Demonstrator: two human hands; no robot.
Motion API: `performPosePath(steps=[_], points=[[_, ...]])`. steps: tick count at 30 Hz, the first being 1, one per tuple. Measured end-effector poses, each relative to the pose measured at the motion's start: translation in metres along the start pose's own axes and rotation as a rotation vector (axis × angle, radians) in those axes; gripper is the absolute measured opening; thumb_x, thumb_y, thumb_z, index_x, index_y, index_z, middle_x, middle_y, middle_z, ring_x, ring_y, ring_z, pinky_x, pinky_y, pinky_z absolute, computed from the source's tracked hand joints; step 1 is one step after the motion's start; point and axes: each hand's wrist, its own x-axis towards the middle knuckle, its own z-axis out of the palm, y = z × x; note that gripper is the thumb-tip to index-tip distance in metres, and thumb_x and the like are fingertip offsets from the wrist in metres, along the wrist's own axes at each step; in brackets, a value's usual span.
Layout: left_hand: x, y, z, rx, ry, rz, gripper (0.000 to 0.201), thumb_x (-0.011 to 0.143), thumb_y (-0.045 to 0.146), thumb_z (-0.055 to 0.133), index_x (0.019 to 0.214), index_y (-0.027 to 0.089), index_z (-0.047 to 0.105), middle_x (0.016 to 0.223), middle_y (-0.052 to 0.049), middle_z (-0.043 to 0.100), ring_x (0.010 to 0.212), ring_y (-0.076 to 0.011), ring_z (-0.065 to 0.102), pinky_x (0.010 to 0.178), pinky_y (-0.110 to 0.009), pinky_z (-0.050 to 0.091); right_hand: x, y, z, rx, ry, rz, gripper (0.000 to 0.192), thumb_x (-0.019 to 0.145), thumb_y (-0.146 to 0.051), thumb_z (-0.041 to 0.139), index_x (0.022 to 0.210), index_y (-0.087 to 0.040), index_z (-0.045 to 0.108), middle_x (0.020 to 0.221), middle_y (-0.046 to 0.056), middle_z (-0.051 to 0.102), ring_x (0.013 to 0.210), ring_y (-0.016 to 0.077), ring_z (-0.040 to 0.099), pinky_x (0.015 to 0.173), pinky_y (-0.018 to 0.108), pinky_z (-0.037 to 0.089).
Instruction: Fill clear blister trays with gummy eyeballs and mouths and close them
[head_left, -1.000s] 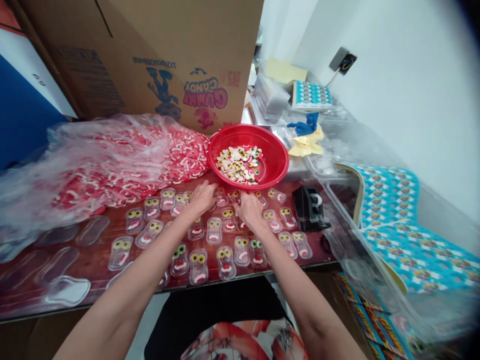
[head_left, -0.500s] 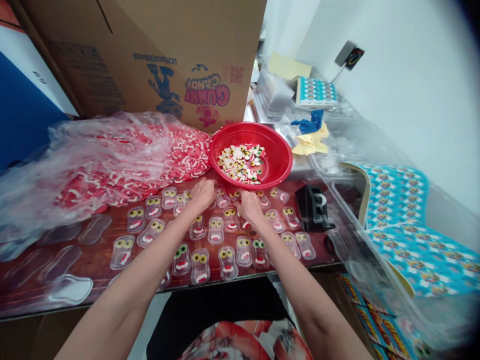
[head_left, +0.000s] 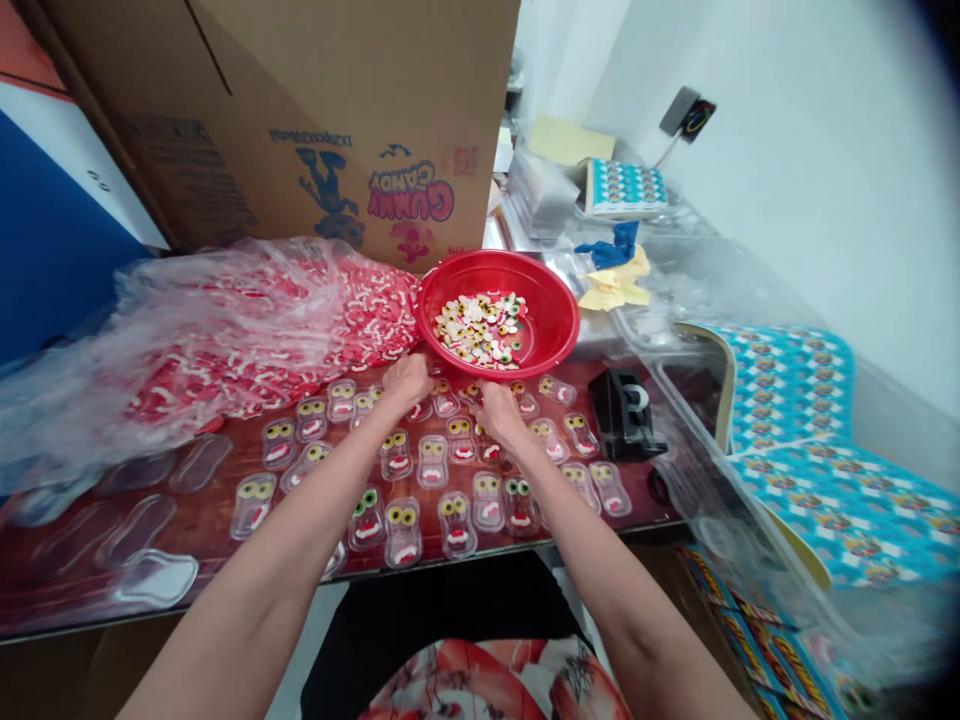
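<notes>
My left hand is closed low over the back rows of clear plastic trays, just in front of the red bowl. A short way to its right, my right hand is also closed over a tray, fingers curled down. The fingertips of both are hidden, so what they pinch does not show. Most trays hold a pair of gummy eyes and red-and-white gummy teeth. Loose gummy eyes lie in the bowl.
At left a clear bag of gummy teeth spreads over the table, with several unfilled trays before it. A large cardboard box stands behind. To the right are a black tape dispenser and a clear bin with blue label sheets.
The view has shifted slightly. Both hands stay at nearly the same spots over the trays, and nothing else has visibly moved.
</notes>
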Motion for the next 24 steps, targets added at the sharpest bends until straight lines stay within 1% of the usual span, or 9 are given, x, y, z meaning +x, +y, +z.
performPosePath(steps=[3, 5, 8, 10, 12, 14, 16, 20, 24], points=[[-0.007, -0.005, -0.005, -0.277, 0.134, -0.005, 0.036, 0.084, 0.040, 0.067, 0.112, 0.017, 0.068, 0.116, -0.014, 0.071, 0.110, -0.0294, 0.064, 0.088, -0.035, 0.049, -0.003, 0.002, -0.002, 0.022, 0.047, -0.047, 0.052, 0.083, -0.017, 0.068, 0.134, -0.013, 0.061, 0.127, 0.017, 0.065, 0.115, 0.0266, 0.061, 0.096, 0.033, 0.046], [-0.019, -0.010, -0.008, -0.506, 0.190, -0.016, 0.031, 0.090, 0.043, 0.059, 0.102, 0.016, 0.067, 0.100, -0.010, 0.072, 0.093, -0.0227, 0.066, 0.079, -0.031, 0.049, -0.010, 0.003, -0.004, 0.068, 0.121, -0.078, 0.055, 0.082, -0.019, 0.070, 0.136, -0.012, 0.058, 0.131, 0.019, 0.061, 0.117, 0.0281, 0.059, 0.097, 0.036, 0.046], [-0.049, -0.015, -0.005, -0.973, 0.095, -0.047, 0.044, 0.094, 0.057, 0.047, 0.092, 0.016, 0.062, 0.077, -0.003, 0.065, 0.061, -0.0117, 0.057, 0.059, -0.023, 0.044, -0.032, -0.003, -0.007, 0.226, 0.229, -0.148, 0.046, 0.084, -0.024, 0.069, 0.128, -0.013, 0.063, 0.123, 0.017, 0.063, 0.112, 0.0272, 0.060, 0.096, 0.038, 0.047], [-0.076, -0.014, 0.002, -1.406, -0.001, -0.087, 0.049, 0.083, 0.065, 0.061, 0.085, 0.017, 0.059, 0.068, 0.002, 0.058, 0.053, -0.0080, 0.050, 0.053, -0.020, 0.040, -0.055, -0.016, -0.005, 0.420, 0.229, -0.258, 0.033, 0.086, -0.028, 0.068, 0.117, -0.016, 0.069, 0.110, 0.011, 0.067, 0.101, 0.0230, 0.062, 0.092, 0.036, 0.049], [-0.103, -0.012, 0.012, -1.660, -0.071, -0.147, 0.053, 0.072, 0.066, 0.072, 0.083, 0.017, 0.058, 0.066, 0.003, 0.056, 0.054, -0.0076, 0.050, 0.052, -0.019, 0.040, -0.082, -0.033, 0.002, 0.619, 0.162, -0.411, 0.026, 0.086, -0.029, 0.068, 0.110, -0.020, 0.070, 0.104, 0.006, 0.069, 0.091, 0.0188, 0.064, 0.086, 0.032, 0.051], [-0.127, -0.011, 0.021, -1.771, -0.099, -0.246, 0.053, 0.069, 0.065, 0.076, 0.083, 0.018, 0.058, 0.067, 0.003, 0.057, 0.054, -0.0081, 0.051, 0.050, -0.019, 0.040, -0.108, -0.048, 0.013, 0.716, 0.126, -0.522, 0.022, 0.085, -0.026, 0.068, 0.106, -0.019, 0.070, 0.101, 0.006, 0.068, 0.090, 0.0181, 0.064, 0.085, 0.032, 0.051], [-0.144, -0.013, 0.026, -1.841, -0.078, -0.292, 0.048, 0.070, 0.059, 0.079, 0.083, 0.018, 0.059, 0.068, 0.004, 0.057, 0.055, -0.0081, 0.052, 0.051, -0.019, 0.041, -0.127, -0.057, 0.024, 0.767, 0.150, -0.512, 0.017, 0.087, -0.020, 0.062, 0.101, -0.019, 0.070, 0.096, 0.006, 0.068, 0.088, 0.0177, 0.063, 0.082, 0.031, 0.051], [-0.164, -0.027, 0.029, -1.848, -0.056, -0.185, 0.039, 0.067, 0.044, 0.085, 0.087, 0.018, 0.063, 0.076, 0.002, 0.061, 0.068, -0.0096, 0.059, 0.062, -0.021, 0.049, -0.140, -0.052, 0.039, 0.983, 0.160, -0.252, 0.014, 0.086, -0.021, 0.059, 0.096, -0.019, 0.068, 0.087, 0.002, 0.066, 0.070, 0.0137, 0.061, 0.066, 0.026, 0.050], [-0.174, -0.036, 0.032, -1.697, -0.085, -0.172, 0.042, 0.057, 0.036, 0.091, 0.084, 0.017, 0.065, 0.078, 0.002, 0.064, 0.067, -0.0095, 0.060, 0.061, -0.021, 0.049, -0.139, -0.032, 0.039, 1.105, 0.022, -0.099, 0.031, 0.081, -0.024, 0.064, 0.112, -0.020, 0.066, 0.077, -0.003, 0.059, 0.057, 0.0111, 0.055, 0.055, 0.024, 0.046]])
